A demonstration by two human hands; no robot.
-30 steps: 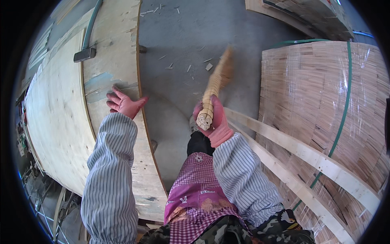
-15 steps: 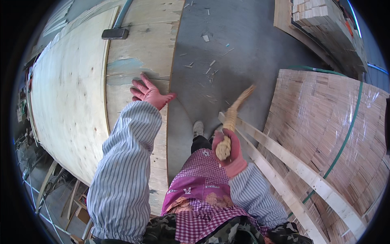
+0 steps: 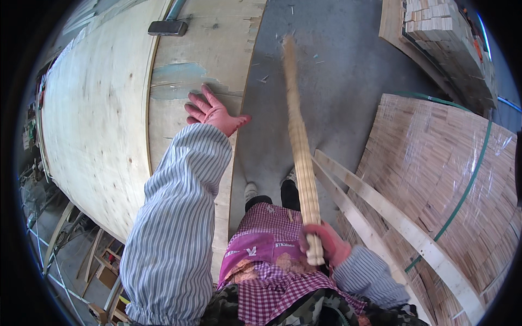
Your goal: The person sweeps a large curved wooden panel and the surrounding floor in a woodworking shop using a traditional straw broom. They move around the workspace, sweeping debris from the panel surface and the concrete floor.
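Observation:
My left hand [image 3: 215, 113], in a pink glove with darkened fingertips, is spread at the right edge of a plywood sheet [image 3: 168, 119]. Nothing is in it; whether the palm touches the wood I cannot tell. Low on the right, my gloved right hand [image 3: 333, 245] is closed around the thick end of a pale straw hand broom [image 3: 304, 174]. The broom points away from me over the grey floor, its thin far end blurred by motion. Beyond my left hand, a grey-blue patch [image 3: 179, 73] marks the plywood.
A dark block-shaped tool head [image 3: 168, 28] on a blue handle lies on the plywood. Film-wrapped wood pieces [image 3: 435, 141] with a green strap stand at right, with two long pale boards [image 3: 391, 217] beside them. Another wood stack [image 3: 435, 22] stands far right. Scraps litter the floor [image 3: 337, 65].
The broom has swung from pointing up and right to pointing farther away and slightly left. My right hand has moved down and right; my left hand stays spread over the plywood edge.

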